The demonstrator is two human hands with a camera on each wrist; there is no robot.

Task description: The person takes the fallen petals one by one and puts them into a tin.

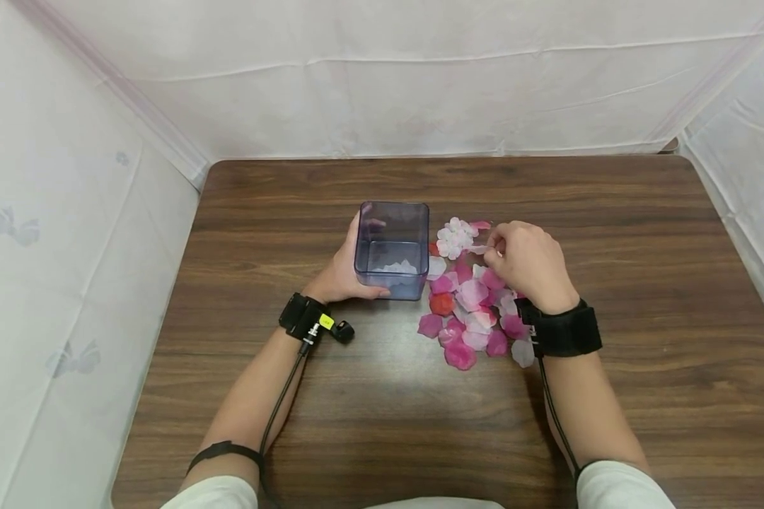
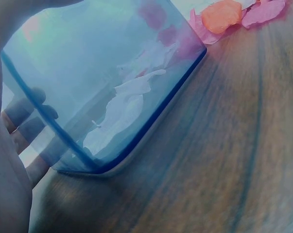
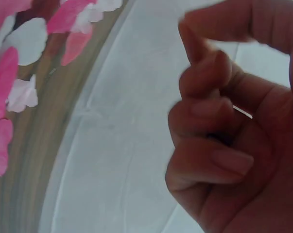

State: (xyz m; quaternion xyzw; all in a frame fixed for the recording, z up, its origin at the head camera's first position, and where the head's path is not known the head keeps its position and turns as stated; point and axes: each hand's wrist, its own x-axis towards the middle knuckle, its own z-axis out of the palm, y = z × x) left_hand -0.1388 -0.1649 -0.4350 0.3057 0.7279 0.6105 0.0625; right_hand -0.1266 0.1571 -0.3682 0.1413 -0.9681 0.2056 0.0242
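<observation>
A clear bluish plastic box, tilted with its open top toward me, is held by my left hand. The thumb lies along its near side and the fingers are behind it. White petals lie inside near the bottom. Curled above the right side of the petal pile, my right hand has thumb and index tips together. A pale petal shows at those fingertips in the head view; the right wrist view does not show it clearly. Just left of it lies a white flower-like cluster.
Loose pink, white and red petals are spread right of the box on the brown wooden table. White cloth hangs behind the table and at both sides. Cables run from the wrist bands along both arms.
</observation>
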